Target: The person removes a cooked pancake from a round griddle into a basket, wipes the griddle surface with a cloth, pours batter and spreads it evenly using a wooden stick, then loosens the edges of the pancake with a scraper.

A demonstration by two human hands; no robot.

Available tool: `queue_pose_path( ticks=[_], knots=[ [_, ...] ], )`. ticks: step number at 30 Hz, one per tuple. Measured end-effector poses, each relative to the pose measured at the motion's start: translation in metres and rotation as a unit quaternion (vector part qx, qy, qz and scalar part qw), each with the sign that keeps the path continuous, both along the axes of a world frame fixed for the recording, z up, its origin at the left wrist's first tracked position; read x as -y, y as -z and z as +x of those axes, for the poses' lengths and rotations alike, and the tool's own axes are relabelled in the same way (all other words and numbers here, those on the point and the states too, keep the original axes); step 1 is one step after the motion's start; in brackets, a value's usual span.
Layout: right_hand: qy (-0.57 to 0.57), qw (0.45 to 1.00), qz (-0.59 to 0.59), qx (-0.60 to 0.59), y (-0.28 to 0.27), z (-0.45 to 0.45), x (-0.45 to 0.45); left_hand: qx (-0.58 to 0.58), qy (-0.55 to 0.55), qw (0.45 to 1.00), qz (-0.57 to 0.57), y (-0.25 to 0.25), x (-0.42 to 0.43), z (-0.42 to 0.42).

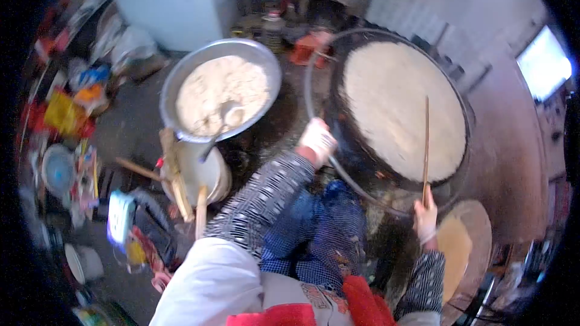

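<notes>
A wide round griddle [338, 105] carries a large pale sheet of batter [402, 108] across most of its surface. Around it runs a thin metal ring [309, 87]. My left hand [318, 140], in a whitish covering, is closed at the near left side of this ring and appears to grip it; its fingers are slightly blurred. My right hand [426, 216] is closed around the lower end of a thin wooden stick [426, 139], which points away from me over the batter sheet. Beside my right forearm, a tan flatbread [453, 250] lies on a round board [477, 229].
To the left stands a metal basin [275, 84] of pale batter with a ladle [231, 113] in it. Nearer me is a bucket [214, 172] with wooden sticks across it. A phone [121, 216] is mounted at lower left. A white cabinet [172, 12] stands behind.
</notes>
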State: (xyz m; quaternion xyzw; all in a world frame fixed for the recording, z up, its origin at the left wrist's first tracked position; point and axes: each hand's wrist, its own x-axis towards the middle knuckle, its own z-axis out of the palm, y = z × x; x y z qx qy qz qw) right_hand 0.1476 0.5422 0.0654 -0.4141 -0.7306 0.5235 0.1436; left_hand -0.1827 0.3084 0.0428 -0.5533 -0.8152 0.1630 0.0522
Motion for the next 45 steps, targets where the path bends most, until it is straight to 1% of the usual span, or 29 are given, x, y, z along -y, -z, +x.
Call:
queue_pose_path(
  ticks=[3,4,5,6,8,10,12,14,15,16,17,18,19,20,21,22,23,24,26,27,28,29,31,32,35,37,42,43,45],
  knots=[
    [-0.098,0.989,-0.098,-0.051,-0.029,-0.007,0.067,0.079,-0.016,0.996,0.027,0.031,-0.021,0.091],
    [-0.149,0.981,-0.113,-0.056,-0.044,-0.013,0.088,-0.049,-0.056,0.988,0.137,0.039,-0.02,0.139],
    [-0.199,0.969,-0.129,-0.061,-0.059,-0.019,0.109,0.126,0.01,0.952,0.28,0.026,-0.01,0.167],
    [-0.226,0.956,-0.18,-0.046,-0.068,-0.024,0.12,0.132,0.045,0.946,0.294,0.023,0.014,0.206],
    [-0.346,0.917,-0.194,0.03,-0.101,-0.04,0.14,0.379,0.074,0.921,0.051,-0.043,0.067,0.238],
    [-0.413,0.867,-0.235,0.151,-0.123,-0.056,0.164,0.538,0.151,0.828,0.044,-0.073,0.121,0.233],
    [-0.522,0.799,-0.231,0.189,-0.135,-0.074,0.199,0.558,0.071,0.82,0.101,-0.116,0.184,0.217],
    [-0.547,0.761,-0.284,0.203,-0.111,-0.086,0.231,0.557,-0.006,0.815,0.161,-0.156,0.244,0.203],
    [-0.569,0.76,-0.258,0.177,-0.09,-0.099,0.249,0.541,-0.038,0.803,0.247,-0.157,0.271,0.199],
    [-0.574,0.758,-0.276,0.143,-0.081,-0.117,0.27,0.521,-0.111,0.759,0.375,-0.166,0.298,0.198],
    [-0.579,0.753,-0.295,0.108,-0.071,-0.135,0.291,0.369,-0.182,0.82,0.398,-0.155,0.322,0.194],
    [-0.561,0.743,-0.358,0.069,-0.068,-0.152,0.315,0.308,-0.272,0.861,0.301,-0.147,0.348,0.186],
    [-0.575,0.763,-0.294,0.029,-0.031,-0.168,0.333,0.228,-0.36,0.845,0.322,-0.12,0.371,0.193],
    [-0.599,0.787,-0.146,-0.013,-0.014,-0.18,0.355,0.249,-0.448,0.808,0.29,-0.092,0.392,0.203],
    [-0.594,0.803,0.015,-0.042,0.003,-0.191,0.377,0.324,-0.453,0.802,0.215,-0.08,0.398,0.206],
    [-0.566,0.78,0.256,-0.075,0.002,-0.201,0.401,0.396,-0.454,0.787,0.137,-0.069,0.405,0.21],
    [-0.554,0.793,0.238,-0.084,-0.029,-0.2,0.417,0.376,-0.396,0.803,0.239,-0.047,0.403,0.225],
    [-0.541,0.791,0.22,-0.183,-0.045,-0.195,0.424,0.349,-0.311,0.807,0.36,-0.031,0.395,0.233],
    [-0.574,0.763,0.139,-0.265,-0.126,-0.186,0.434,0.506,-0.213,0.655,0.519,-0.041,0.37,0.222],
    [-0.562,0.777,0.064,-0.275,-0.16,-0.179,0.436,0.613,-0.266,0.546,0.505,-0.055,0.363,0.217],
    [-0.539,0.781,-0.087,-0.302,-0.193,-0.171,0.442,0.621,-0.281,0.518,0.516,-0.054,0.358,0.209],
    [-0.549,0.766,-0.111,-0.317,-0.216,-0.17,0.441,0.627,-0.296,0.49,0.529,-0.052,0.352,0.201],
    [-0.602,0.715,-0.09,-0.344,-0.25,-0.18,0.435,0.456,-0.248,0.616,0.593,-0.015,0.339,0.181],
    [-0.611,0.708,-0.082,-0.345,-0.257,-0.186,0.432,0.361,-0.249,0.688,0.578,-0.033,0.341,0.169],
    [-0.597,0.719,-0.083,-0.345,-0.256,-0.192,0.422,0.301,-0.235,0.784,0.49,-0.001,0.335,0.144],
    [-0.584,0.73,-0.073,-0.348,-0.253,-0.181,0.411,0.263,-0.169,0.864,0.396,0.021,0.326,0.122],
    [-0.557,0.746,0.036,-0.365,-0.247,-0.163,0.386,0.222,-0.213,0.874,0.376,0.053,0.273,0.083],
    [-0.545,0.745,0.095,-0.373,-0.234,-0.161,0.383,0.232,-0.227,0.845,0.426,0.058,0.262,0.071],
    [-0.503,0.718,0.288,-0.385,-0.174,-0.177,0.375,0.13,-0.239,0.811,0.517,0.049,0.243,0.066]
  ],
)
